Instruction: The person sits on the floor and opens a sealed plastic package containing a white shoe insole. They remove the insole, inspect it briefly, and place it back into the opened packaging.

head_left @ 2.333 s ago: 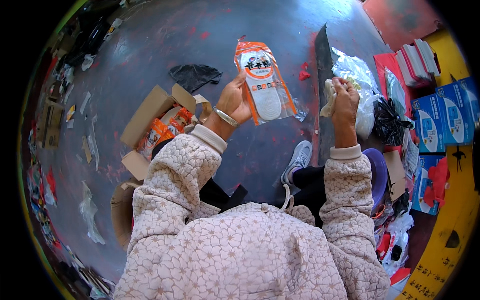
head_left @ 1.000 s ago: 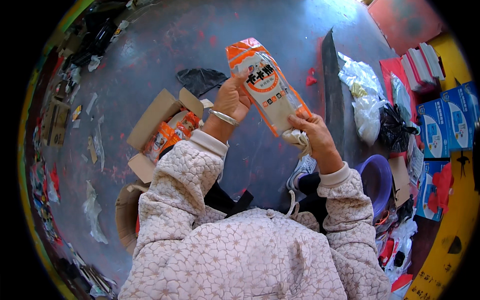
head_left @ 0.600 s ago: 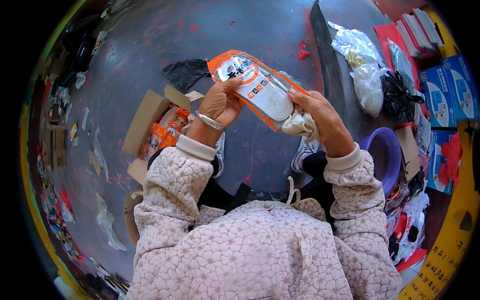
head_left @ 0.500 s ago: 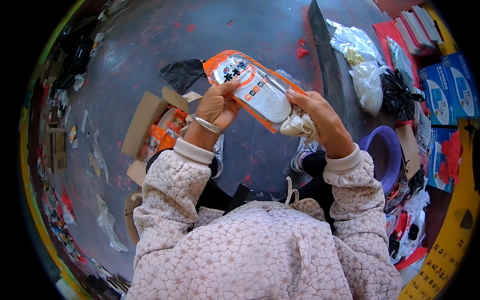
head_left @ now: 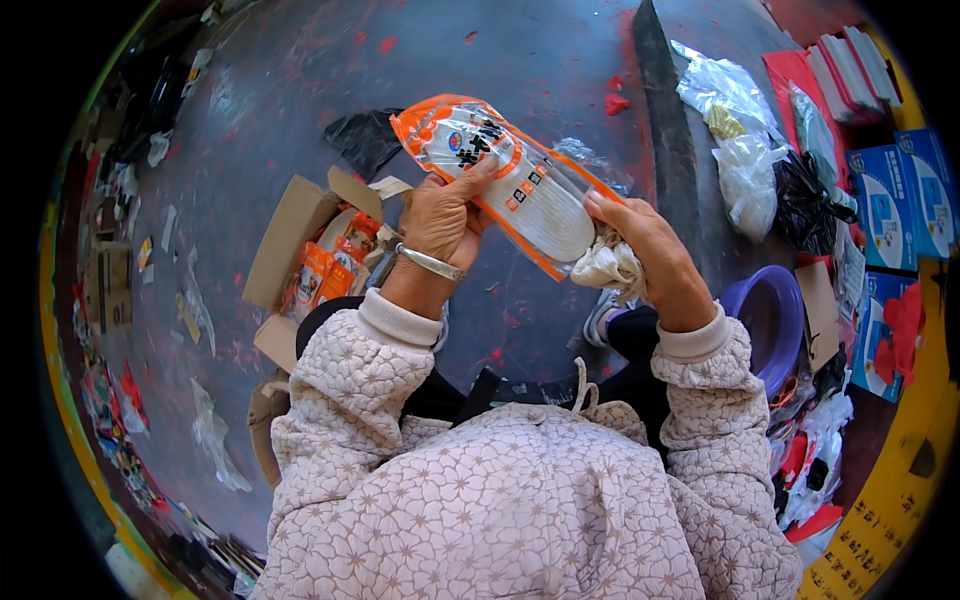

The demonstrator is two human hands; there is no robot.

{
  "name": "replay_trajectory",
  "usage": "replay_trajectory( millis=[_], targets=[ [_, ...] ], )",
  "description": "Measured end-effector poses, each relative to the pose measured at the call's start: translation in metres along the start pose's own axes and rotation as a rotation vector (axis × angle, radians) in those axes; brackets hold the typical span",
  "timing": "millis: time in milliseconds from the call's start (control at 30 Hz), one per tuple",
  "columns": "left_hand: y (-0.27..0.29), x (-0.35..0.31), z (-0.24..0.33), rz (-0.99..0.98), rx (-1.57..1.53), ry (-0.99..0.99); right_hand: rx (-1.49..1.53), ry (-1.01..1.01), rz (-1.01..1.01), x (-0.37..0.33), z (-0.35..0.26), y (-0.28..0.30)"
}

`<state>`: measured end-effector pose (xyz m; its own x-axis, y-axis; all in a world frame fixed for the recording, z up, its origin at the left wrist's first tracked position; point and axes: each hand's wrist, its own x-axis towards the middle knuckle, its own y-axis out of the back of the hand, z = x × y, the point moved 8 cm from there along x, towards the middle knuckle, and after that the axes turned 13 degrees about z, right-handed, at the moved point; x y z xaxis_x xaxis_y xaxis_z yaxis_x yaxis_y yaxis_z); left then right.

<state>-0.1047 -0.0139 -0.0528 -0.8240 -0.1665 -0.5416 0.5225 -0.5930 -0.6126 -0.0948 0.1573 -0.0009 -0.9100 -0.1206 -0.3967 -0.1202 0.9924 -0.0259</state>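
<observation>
Between my hands is a long packet of insoles [head_left: 548, 212], white soles in a clear sleeve with orange edges and dark print. My left hand [head_left: 447, 215], with a silver bracelet at its wrist, grips the packet's left side, thumb on top. Its right edge is pinched by my right hand [head_left: 648, 250]. A crumpled off-white cloth [head_left: 610, 268] is bunched under the fingers of that same hand, against the packet's lower end. The packet hangs tilted above the floor, its orange-printed end up and to the left.
An opened cardboard box [head_left: 292, 235] with orange packets stands at the left. To the right are a purple basin [head_left: 765, 325], plastic bags [head_left: 745, 175], a black bag [head_left: 805, 205] and blue boxes [head_left: 880, 210]. A dark beam [head_left: 668, 130] lies on the floor [head_left: 540, 60], among scattered scraps.
The packet has turned slightly and shifted a little, its lower end coming down and right. My right hand has moved slightly right and down with it. Both hands keep their hold.
</observation>
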Motion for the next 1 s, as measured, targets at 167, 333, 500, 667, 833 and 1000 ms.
replay_trajectory(
  millis=[167,333,500,667,833,1000],
  targets=[
    [0.005,0.002,-0.002,0.104,0.050,-0.011,0.077,-0.214,-0.075,0.012,0.023,-0.003],
    [0.010,0.002,-0.001,0.191,0.136,-0.005,0.115,-0.233,-0.113,0.016,0.026,-0.005],
    [0.014,0.003,-0.003,0.248,0.165,-0.023,0.097,-0.229,-0.097,0.018,0.028,-0.004],
    [0.022,0.006,0.004,0.344,0.284,-0.095,-0.254,0.083,0.066,0.027,0.021,0.010],
    [0.013,0.005,0.005,0.271,0.228,-0.137,-0.542,0.311,0.110,0.021,0.014,0.002],
    [0.002,0.008,0.000,0.078,0.085,-0.068,-0.222,0.215,0.110,0.022,0.008,0.003]
  ],
)
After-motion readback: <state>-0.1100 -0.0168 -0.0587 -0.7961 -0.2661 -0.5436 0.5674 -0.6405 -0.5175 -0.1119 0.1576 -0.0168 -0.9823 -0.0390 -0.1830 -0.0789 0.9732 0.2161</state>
